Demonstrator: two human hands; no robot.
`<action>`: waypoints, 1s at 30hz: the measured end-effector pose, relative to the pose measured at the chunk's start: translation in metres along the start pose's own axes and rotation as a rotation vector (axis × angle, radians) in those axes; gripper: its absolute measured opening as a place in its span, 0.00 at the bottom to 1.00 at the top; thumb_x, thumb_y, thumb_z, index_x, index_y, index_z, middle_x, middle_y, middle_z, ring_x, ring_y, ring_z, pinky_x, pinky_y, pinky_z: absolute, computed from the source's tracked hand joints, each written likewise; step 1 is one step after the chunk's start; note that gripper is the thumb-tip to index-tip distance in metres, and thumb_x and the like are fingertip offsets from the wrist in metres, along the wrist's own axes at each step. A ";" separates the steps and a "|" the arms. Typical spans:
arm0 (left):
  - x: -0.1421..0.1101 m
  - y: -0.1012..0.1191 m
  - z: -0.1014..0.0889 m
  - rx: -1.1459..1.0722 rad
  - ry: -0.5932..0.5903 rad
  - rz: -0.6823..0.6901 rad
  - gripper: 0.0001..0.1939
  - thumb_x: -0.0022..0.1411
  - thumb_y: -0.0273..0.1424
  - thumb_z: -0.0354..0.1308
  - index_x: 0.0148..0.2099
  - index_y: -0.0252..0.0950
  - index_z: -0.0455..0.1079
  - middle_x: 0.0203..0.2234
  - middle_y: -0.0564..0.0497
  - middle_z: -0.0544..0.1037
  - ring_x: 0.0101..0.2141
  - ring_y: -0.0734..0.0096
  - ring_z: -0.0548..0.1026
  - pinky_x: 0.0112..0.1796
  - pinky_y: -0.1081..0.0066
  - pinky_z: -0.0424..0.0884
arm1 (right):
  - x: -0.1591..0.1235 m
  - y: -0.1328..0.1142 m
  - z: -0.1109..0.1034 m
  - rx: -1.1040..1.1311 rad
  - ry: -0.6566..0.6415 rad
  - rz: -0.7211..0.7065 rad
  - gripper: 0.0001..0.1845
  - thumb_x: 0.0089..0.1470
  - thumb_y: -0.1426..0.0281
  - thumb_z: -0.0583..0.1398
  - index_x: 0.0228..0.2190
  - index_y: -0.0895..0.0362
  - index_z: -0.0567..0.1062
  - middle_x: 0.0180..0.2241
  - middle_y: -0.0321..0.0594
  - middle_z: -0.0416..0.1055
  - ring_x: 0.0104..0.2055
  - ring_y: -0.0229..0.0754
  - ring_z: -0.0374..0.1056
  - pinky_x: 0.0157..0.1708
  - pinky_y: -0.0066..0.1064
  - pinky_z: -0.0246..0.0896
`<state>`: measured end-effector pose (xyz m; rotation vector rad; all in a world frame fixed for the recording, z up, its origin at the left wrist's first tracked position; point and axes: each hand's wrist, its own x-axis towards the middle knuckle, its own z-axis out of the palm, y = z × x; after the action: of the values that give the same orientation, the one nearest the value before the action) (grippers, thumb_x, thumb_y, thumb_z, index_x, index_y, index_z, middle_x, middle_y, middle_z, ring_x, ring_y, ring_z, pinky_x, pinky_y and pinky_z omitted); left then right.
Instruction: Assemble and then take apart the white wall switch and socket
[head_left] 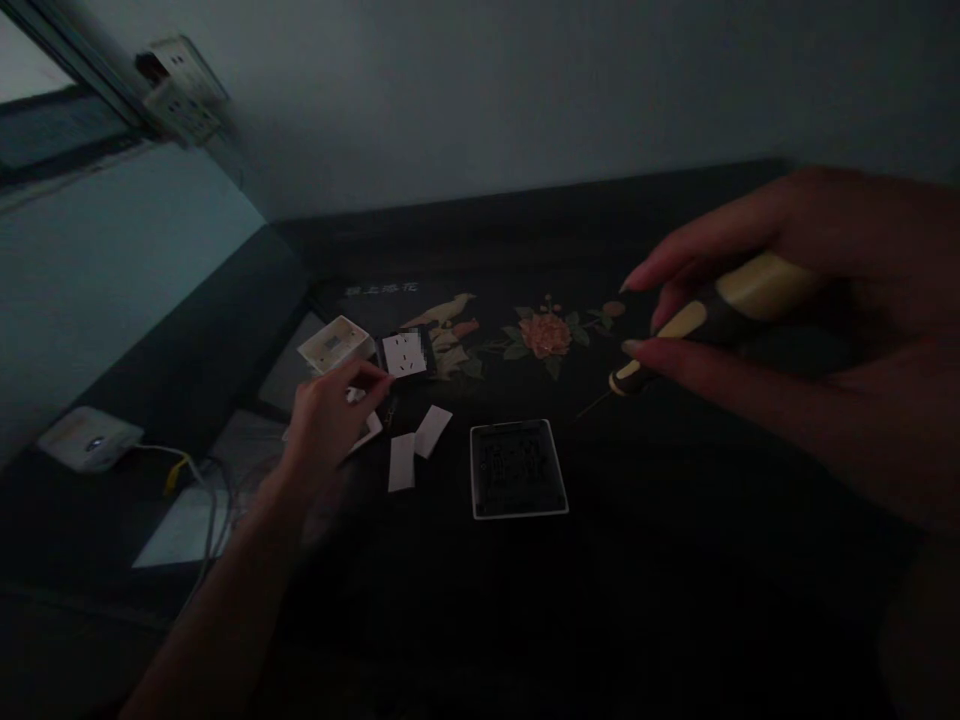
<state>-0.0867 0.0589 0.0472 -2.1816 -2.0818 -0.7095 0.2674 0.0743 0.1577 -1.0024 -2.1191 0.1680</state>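
A screwdriver (690, 318) with a yellow and dark handle is held in my right hand (810, 330); its thin shaft points down and left, above the dark table. My left hand (330, 410) is at the left, thumb and forefinger pinched together; whatever is between them is too small to make out. Just beyond its fingertips lies a socket faceplate (405, 354) with dark slots. Behind the hand stands a white open mounting box (337, 345). Part of another white piece (367, 432) shows under the hand. Between my hands a square black socket back with a white rim (519, 470) lies flat.
Two white rectangular plates (402, 462) lie right of my left hand. A white device (90, 438) with a cable (206, 480) sits at the far left. Wall sockets (184, 90) are at the upper left. Painted flowers (545, 335) decorate the dark tabletop, which meets a wall behind.
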 end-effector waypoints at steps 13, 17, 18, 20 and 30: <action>-0.007 -0.048 0.017 0.054 -0.186 -0.077 0.07 0.62 0.32 0.55 0.40 0.40 0.74 0.38 0.47 0.82 0.40 0.56 0.79 0.42 0.63 0.70 | 0.002 -0.008 0.019 0.146 -0.005 0.088 0.23 0.50 0.51 0.66 0.47 0.39 0.72 0.36 0.35 0.74 0.33 0.46 0.73 0.29 0.36 0.69; -0.005 -0.052 0.020 0.033 -0.199 -0.030 0.08 0.62 0.31 0.54 0.41 0.39 0.74 0.38 0.46 0.81 0.39 0.57 0.78 0.43 0.62 0.71 | 0.006 -0.012 0.023 0.430 -0.028 0.208 0.24 0.44 0.59 0.72 0.44 0.44 0.74 0.33 0.31 0.76 0.32 0.40 0.75 0.30 0.28 0.73; -0.004 -0.052 0.020 0.022 -0.202 -0.016 0.08 0.62 0.31 0.54 0.41 0.39 0.74 0.39 0.46 0.81 0.40 0.57 0.78 0.44 0.62 0.71 | 0.007 -0.013 0.023 0.474 -0.018 0.222 0.22 0.44 0.63 0.72 0.42 0.46 0.74 0.33 0.30 0.77 0.32 0.39 0.75 0.31 0.26 0.74; -0.003 -0.053 0.022 -0.005 -0.205 0.011 0.08 0.62 0.31 0.55 0.41 0.38 0.75 0.38 0.45 0.81 0.40 0.57 0.78 0.45 0.61 0.71 | 0.009 -0.015 0.023 0.509 0.003 0.219 0.18 0.45 0.67 0.72 0.38 0.49 0.74 0.32 0.29 0.77 0.31 0.37 0.75 0.30 0.25 0.74; 0.002 -0.016 -0.007 -0.226 0.031 0.001 0.11 0.62 0.31 0.55 0.44 0.34 0.74 0.38 0.43 0.80 0.41 0.55 0.78 0.49 0.52 0.72 | 0.008 -0.018 0.039 0.670 -0.018 0.221 0.23 0.46 0.68 0.73 0.41 0.50 0.69 0.30 0.26 0.74 0.30 0.34 0.73 0.31 0.24 0.73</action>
<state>-0.1042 0.0601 0.0494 -2.2633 -2.0765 -1.0182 0.2265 0.0753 0.1424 -0.8124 -1.7587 0.9287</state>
